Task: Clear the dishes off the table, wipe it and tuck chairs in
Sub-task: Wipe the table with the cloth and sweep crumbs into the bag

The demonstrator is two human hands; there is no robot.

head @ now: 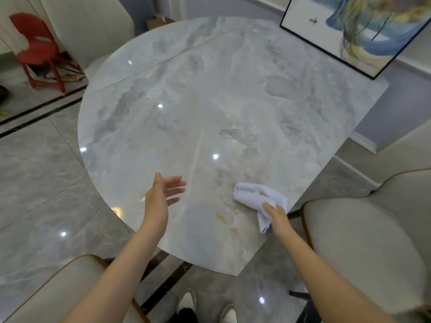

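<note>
A grey marble table [210,101] fills the middle of the head view, with no dishes on it. My right hand [277,216] grips a crumpled white cloth [256,197] that rests on the tabletop near its right front edge. Small yellow crumbs [221,217] lie on the marble just left of that hand. My left hand [163,192] hovers above the table's front part, palm turned inward, fingers spread, holding nothing.
A cream chair [363,243] stands pulled out at the right, another cream chair [63,290] at the lower left, a third [88,26] behind the table. A red plastic chair [39,50] stands far left. A framed painting [356,29] leans at the far right.
</note>
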